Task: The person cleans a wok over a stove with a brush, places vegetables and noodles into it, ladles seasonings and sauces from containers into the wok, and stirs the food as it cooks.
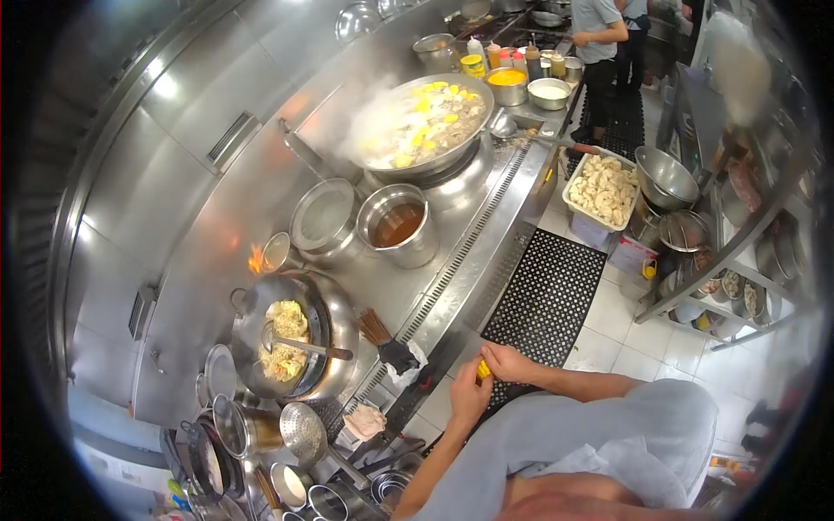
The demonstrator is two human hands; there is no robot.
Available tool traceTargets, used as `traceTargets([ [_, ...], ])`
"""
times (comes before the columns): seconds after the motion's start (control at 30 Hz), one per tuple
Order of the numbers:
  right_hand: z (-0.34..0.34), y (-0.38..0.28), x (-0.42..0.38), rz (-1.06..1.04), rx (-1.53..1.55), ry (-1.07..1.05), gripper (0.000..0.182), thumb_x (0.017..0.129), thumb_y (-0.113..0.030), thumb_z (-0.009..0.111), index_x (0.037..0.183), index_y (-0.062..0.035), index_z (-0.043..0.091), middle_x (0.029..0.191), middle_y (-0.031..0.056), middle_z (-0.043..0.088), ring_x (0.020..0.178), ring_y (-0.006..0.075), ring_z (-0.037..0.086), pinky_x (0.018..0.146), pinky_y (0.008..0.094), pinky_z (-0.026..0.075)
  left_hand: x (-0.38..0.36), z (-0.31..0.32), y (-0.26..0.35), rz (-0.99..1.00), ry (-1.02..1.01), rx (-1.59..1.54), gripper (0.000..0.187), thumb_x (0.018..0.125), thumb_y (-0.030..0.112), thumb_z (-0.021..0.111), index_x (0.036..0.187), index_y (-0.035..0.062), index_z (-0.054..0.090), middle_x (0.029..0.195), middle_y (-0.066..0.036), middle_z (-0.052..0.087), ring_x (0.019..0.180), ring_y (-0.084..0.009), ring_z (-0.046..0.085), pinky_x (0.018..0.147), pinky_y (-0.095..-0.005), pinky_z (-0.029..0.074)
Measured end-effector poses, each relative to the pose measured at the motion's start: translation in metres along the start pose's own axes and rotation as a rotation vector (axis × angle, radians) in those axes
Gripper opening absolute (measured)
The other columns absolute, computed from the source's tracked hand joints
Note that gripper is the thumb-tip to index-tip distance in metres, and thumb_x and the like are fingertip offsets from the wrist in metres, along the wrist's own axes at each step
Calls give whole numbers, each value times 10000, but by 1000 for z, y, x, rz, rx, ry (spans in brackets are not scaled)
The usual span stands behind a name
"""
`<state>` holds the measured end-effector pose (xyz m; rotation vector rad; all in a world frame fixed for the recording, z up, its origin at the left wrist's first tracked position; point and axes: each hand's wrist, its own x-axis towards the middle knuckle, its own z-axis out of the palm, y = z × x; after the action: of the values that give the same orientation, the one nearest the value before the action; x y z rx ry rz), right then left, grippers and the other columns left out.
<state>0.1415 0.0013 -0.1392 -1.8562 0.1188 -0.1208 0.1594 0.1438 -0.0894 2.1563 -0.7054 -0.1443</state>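
Nearest the camera, both hands meet at the front edge of the stainless cooking range (486, 234). The left hand (467, 392) and the right hand (506, 360) close their fingers together on a small yellow object (483, 369); only a bright yellow sliver shows between the fingertips, too small to name more exactly. It sits just above the black rubber floor mat (543, 300).

Just beyond the hands, on the range, one wok (326, 326) holds pale yellowish food, with a ladle (304, 345) resting in it; a bamboo brush (375, 328) lies beside it, and one perforated skimmer (304, 430) lies nearer the camera. Further along stand two steel pots: one lidded (323, 217), one open with brown liquid (400, 224). Past them a second, larger wok (426, 126) steams, full of yellow and pale pieces. On the floor side a white tray (604, 191) holds pale pieces. Farthest off, another person (599, 43) stands at the range.
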Motion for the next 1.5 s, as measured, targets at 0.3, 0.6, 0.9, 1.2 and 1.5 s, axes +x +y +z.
traceTargets([
  [0.3,3,-8,-16,499,484,-263,376,993,-355,427,873,-36,583,637,28,553,504,101,504,466,244,410,-32,1,-20,-143,-29,-19,288,840,199,654,1097,72,623,966,-146,627,857,-318,619,721,-376,499],
  [0.6,19,1,-24,191,168,-293,395,987,-359,435,1003,0,599,810,93,627,719,169,589,649,300,476,-40,-2,-7,-324,55,-62,357,820,212,678,1129,60,582,892,-171,658,770,-317,653,678,-378,507],
  [0.9,4,-27,-24,-2,14,-317,358,980,-327,430,1012,5,558,860,262,609,789,410,610,686,429,476,-39,3,-11,-324,123,-205,324,817,169,691,1099,37,600,792,-106,652,652,-154,596,612,-293,482],
  [1.2,18,19,-18,-149,-87,-220,329,978,-316,440,954,0,528,757,221,595,639,354,597,571,416,467,-45,3,-8,-292,104,-153,341,809,190,710,1085,24,597,790,-119,655,669,-147,605,620,-291,487],
  [1.5,26,13,-21,209,272,-331,372,993,-325,413,936,4,579,782,101,616,612,205,586,557,321,459,-40,-3,-7,-237,-4,171,290,801,204,681,986,5,580,913,-222,628,822,-415,610,703,-461,486],
])
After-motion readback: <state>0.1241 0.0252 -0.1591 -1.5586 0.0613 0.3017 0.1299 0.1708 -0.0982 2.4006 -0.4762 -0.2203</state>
